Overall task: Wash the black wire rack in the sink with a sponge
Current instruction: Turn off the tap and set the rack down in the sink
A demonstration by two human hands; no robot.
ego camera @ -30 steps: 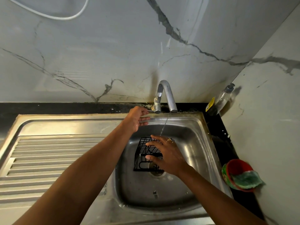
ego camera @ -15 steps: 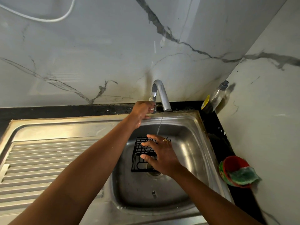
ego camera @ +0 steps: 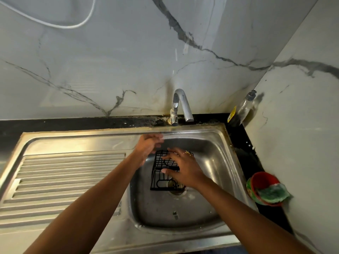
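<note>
The black wire rack (ego camera: 159,173) stands in the steel sink (ego camera: 216,158), over the drain. My right hand (ego camera: 183,167) lies on its top, thumb and fingers closed on the wire edge. My left hand (ego camera: 148,145) hovers just left of the rack near the basin's back rim, fingers relaxed, holding nothing. A green sponge (ego camera: 273,193) lies in a red bowl (ego camera: 262,180) on the black counter at the right. The tap (ego camera: 180,107) rises behind the basin; no water runs from it.
A ribbed steel drainboard (ego camera: 64,180) fills the left side. A clear soap bottle (ego camera: 242,109) leans in the back right corner. Marble walls close in behind and on the right. A white cable (ego camera: 73,25) hangs at the top left.
My left hand has left the tap handle and come down beside the rack. The water stream has stopped. My right hand stays on the rack.
</note>
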